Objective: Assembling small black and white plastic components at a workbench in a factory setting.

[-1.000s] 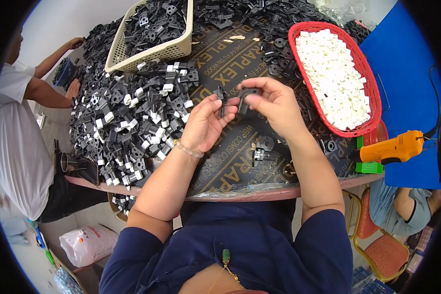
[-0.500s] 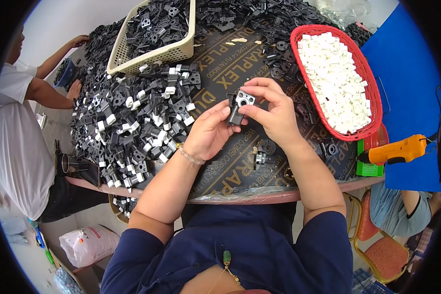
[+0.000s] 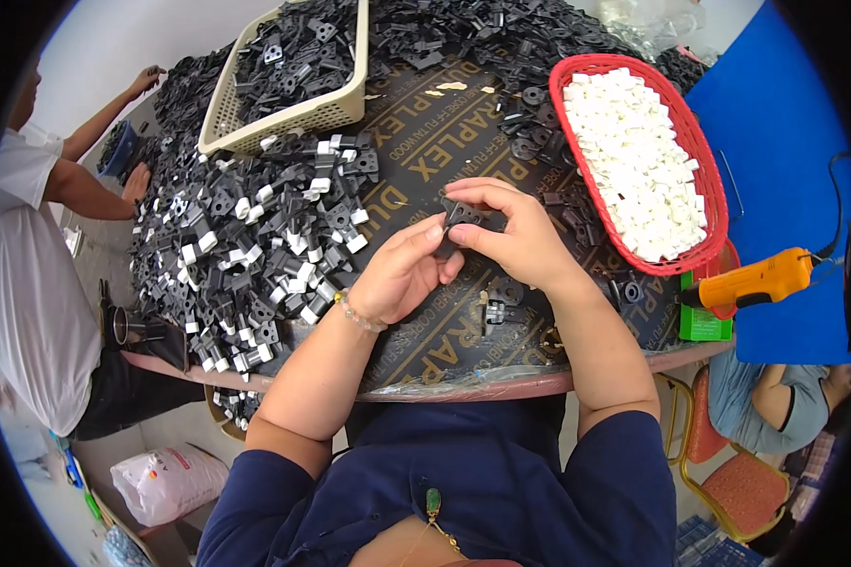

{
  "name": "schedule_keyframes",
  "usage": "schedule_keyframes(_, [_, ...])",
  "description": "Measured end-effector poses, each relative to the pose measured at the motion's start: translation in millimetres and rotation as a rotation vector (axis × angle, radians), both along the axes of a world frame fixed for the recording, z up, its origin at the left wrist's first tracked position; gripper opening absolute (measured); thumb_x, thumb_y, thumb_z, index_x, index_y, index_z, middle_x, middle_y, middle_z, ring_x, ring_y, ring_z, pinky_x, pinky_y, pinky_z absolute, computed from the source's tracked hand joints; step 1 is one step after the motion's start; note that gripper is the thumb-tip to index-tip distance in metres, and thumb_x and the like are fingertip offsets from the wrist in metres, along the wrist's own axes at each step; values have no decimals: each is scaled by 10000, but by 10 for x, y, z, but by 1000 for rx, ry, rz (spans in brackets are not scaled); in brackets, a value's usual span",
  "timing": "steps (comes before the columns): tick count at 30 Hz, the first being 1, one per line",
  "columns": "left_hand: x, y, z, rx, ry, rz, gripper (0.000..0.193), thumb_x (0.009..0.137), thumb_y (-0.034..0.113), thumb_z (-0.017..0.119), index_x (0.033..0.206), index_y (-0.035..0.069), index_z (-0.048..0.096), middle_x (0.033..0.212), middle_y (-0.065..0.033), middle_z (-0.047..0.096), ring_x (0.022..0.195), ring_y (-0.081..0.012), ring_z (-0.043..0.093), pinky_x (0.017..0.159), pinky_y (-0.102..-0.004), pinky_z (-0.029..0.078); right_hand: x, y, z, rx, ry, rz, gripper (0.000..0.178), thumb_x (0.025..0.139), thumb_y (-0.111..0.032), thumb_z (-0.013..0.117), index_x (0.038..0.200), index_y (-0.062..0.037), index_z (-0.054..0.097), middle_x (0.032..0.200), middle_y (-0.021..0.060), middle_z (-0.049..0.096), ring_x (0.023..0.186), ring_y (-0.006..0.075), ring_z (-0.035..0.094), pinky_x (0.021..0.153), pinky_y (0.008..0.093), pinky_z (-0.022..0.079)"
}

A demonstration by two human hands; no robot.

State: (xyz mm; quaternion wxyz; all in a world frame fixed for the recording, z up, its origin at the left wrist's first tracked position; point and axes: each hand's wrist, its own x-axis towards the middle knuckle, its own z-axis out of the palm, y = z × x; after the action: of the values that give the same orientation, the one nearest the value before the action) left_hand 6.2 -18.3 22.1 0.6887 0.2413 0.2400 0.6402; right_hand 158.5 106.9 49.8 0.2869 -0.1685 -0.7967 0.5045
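Note:
Between my two hands, above the middle of the table, is a small black plastic part [image 3: 462, 216] with round holes in its plate. My left hand [image 3: 399, 267] grips its lower left side between thumb and fingers, and a beaded bracelet circles that wrist. My right hand [image 3: 525, 238] pinches the other side, thumb below and fingers over the top. The fingers cover much of the part. Just below my right hand, a loose black fitting with a shiny metal piece [image 3: 494, 312] lies on the board.
Black parts with white caps [image 3: 246, 250] are heaped at left, below a cream basket [image 3: 284, 128] of black parts. A red basket [image 3: 586, 170] of white pieces stands at right, near an orange power screwdriver [image 3: 761, 279] and green box [image 3: 704, 326]. A co-worker's hand [image 3: 138, 184] rests far left.
The black part has turned in my fingers: its bright, light-catching holed face now looks dark. My right fingers have come down and closer over it. The whole view has shifted slightly.

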Motion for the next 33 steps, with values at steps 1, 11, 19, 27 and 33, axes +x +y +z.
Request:
schedule_keyframes(1, [7,-4,-23,4,-4,-10,324,1031,205,535,1292,13,550,956,-28,627,824,-108,577,742,-238,464,11,18,11,4,-4,-10,378,797,-71,774,1152,9,671,1162,92,664,1093,175,612,972,324,466])
schedule_keyframes(11, [66,-1,-11,16,904,464,163,905,53,715,1053,-14,698,870,23,634,725,-29,574,630,-181,450,117,115,132,-299,-123,-25,346,745,-32,833,1041,-2,656,934,17,666,873,84,613,812,242,508])
schedule_keyframes(19, [3,49,-89,-142,421,369,194,908,44,708,1098,11,685,975,-26,699,793,-84,623,748,-231,493,712,688,358,592,-279,-736,183,878,-126,692,1004,6,694,892,166,710,856,244,693,752,341,525])
schedule_keyframes(27, [-76,102,-157,-106,130,343,405,885,4,650,1270,83,552,933,-2,615,841,-121,557,777,-276,439,1059,957,92,574,-729,-766,176,794,-26,683,966,7,703,840,215,699,822,366,686,766,429,535])
schedule_keyframes(33, [-111,79,-44,-112,56,338,537,877,-7,615,1365,120,432,925,-46,612,837,-178,573,765,-324,452,1092,1000,3,656,-742,-786,164,833,-44,643,973,29,689,778,213,679,722,339,679,692,423,528])
